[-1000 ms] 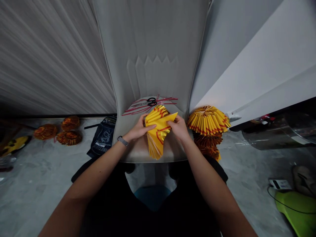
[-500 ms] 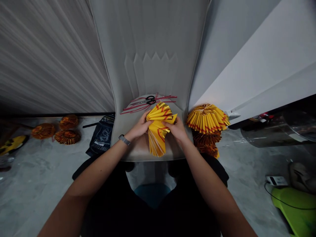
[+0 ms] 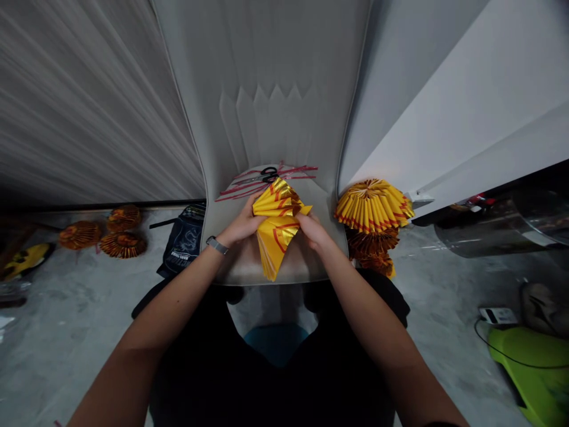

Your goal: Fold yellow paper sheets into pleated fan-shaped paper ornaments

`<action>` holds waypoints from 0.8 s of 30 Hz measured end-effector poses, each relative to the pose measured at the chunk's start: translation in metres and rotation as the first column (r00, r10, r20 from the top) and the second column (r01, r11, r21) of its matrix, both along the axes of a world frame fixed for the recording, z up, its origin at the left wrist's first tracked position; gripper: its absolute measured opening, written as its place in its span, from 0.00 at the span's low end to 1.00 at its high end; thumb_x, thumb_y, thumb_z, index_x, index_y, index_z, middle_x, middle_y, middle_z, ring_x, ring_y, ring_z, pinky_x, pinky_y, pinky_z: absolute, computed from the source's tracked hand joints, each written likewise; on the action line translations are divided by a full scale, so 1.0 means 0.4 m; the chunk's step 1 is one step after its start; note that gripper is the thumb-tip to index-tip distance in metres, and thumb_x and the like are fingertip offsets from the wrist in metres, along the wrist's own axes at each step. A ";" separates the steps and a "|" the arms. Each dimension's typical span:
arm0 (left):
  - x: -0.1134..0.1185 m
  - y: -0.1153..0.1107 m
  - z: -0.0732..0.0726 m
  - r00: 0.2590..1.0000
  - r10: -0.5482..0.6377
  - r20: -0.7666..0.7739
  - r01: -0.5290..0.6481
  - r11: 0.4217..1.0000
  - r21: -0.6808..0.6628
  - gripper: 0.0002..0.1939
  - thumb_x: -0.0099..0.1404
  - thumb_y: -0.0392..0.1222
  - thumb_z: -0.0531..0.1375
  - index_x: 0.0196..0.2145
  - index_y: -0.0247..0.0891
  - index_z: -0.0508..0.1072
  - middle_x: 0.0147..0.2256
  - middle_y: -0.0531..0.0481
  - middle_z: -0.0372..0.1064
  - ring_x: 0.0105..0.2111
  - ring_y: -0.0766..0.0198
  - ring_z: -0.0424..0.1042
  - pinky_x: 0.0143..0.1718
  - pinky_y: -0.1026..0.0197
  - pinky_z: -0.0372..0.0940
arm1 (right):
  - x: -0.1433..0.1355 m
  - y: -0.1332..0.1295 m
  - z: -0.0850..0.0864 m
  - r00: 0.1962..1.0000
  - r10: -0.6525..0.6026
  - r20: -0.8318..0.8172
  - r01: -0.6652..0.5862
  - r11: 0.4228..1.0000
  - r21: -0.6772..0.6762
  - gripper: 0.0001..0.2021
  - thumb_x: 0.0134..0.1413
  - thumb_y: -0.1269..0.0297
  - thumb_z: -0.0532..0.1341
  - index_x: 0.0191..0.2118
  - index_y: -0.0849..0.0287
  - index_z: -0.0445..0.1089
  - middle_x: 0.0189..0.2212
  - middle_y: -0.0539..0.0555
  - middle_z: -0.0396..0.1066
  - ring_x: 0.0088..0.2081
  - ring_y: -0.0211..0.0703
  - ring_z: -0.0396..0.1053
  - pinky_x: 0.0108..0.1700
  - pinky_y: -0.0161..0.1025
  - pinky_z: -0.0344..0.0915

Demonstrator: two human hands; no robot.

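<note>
A pleated yellow paper fan (image 3: 278, 237) with red and shiny gold edging is held over the front of a pale chair seat. My left hand (image 3: 248, 220) grips its left side near the pinched middle, thumb across the folds. On the opposite side, my right hand (image 3: 311, 228) has its fingers closed on the paper; some fingertips are hidden behind it. Just beyond the fan, black-handled scissors (image 3: 269, 174) lie on the seat among several thin red strips (image 3: 240, 190).
Finished-looking pleated paper rosettes (image 3: 372, 204) are stacked right of the chair (image 3: 284, 47). Several darker rosettes (image 3: 80, 235) lie on the floor at left. A dark printed bag (image 3: 183, 240) leans by the chair. A green object (image 3: 528, 362) and a cable are at lower right.
The lower part of the fan has swung left and looks narrower, its folds closer together. Both hands keep hold of it and have shifted slightly left; the right fingers sit nearer its edge.
</note>
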State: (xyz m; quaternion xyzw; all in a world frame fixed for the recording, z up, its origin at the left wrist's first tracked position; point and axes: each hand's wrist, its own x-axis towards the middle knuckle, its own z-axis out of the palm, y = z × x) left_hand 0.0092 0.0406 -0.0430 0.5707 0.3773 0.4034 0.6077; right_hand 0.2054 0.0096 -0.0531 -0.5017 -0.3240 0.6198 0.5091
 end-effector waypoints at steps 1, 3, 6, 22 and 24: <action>0.000 0.003 -0.004 1.000 -0.008 0.029 0.008 1.000 -0.003 0.41 0.55 0.45 0.71 0.63 0.39 0.61 0.63 0.39 0.64 0.60 0.47 0.66 0.61 0.47 0.63 | -0.003 0.001 0.003 1.000 -0.016 -0.013 0.016 1.000 -0.018 0.15 0.45 0.63 0.68 0.42 0.56 0.76 0.42 0.50 0.80 0.42 0.44 0.76 0.44 0.38 0.72; -0.002 0.010 -0.012 0.997 -0.028 0.068 0.031 0.999 -0.042 0.41 0.55 0.45 0.71 0.64 0.40 0.63 0.63 0.40 0.64 0.60 0.46 0.67 0.61 0.47 0.64 | -0.008 0.003 0.009 0.998 -0.040 -0.053 0.037 0.997 -0.065 0.15 0.44 0.65 0.67 0.41 0.56 0.76 0.41 0.50 0.80 0.40 0.43 0.76 0.42 0.37 0.72; -0.007 0.015 -0.019 0.997 -0.016 0.076 0.025 0.991 -0.128 0.42 0.54 0.45 0.71 0.64 0.39 0.64 0.62 0.40 0.66 0.59 0.46 0.69 0.58 0.49 0.66 | -0.014 0.009 0.011 0.995 -0.030 -0.096 0.019 0.993 -0.117 0.14 0.42 0.66 0.66 0.40 0.57 0.75 0.37 0.49 0.79 0.36 0.41 0.75 0.39 0.36 0.72; -0.025 -0.010 0.002 0.992 0.006 0.126 0.039 0.935 -0.352 0.43 0.57 0.38 0.67 0.68 0.46 0.58 0.61 0.45 0.68 0.52 0.54 0.75 0.48 0.57 0.72 | -0.026 0.009 0.019 0.985 0.016 -0.175 -0.030 0.997 -0.077 0.14 0.42 0.67 0.64 0.40 0.56 0.74 0.37 0.49 0.79 0.39 0.45 0.76 0.43 0.39 0.73; -0.024 -0.010 -0.009 0.995 0.011 0.095 0.018 0.952 -0.306 0.43 0.56 0.39 0.68 0.67 0.45 0.60 0.61 0.45 0.67 0.53 0.54 0.74 0.51 0.56 0.71 | -0.027 0.008 0.019 0.982 0.029 -0.187 -0.045 0.996 -0.080 0.15 0.42 0.67 0.64 0.40 0.56 0.74 0.37 0.49 0.79 0.38 0.44 0.76 0.42 0.39 0.74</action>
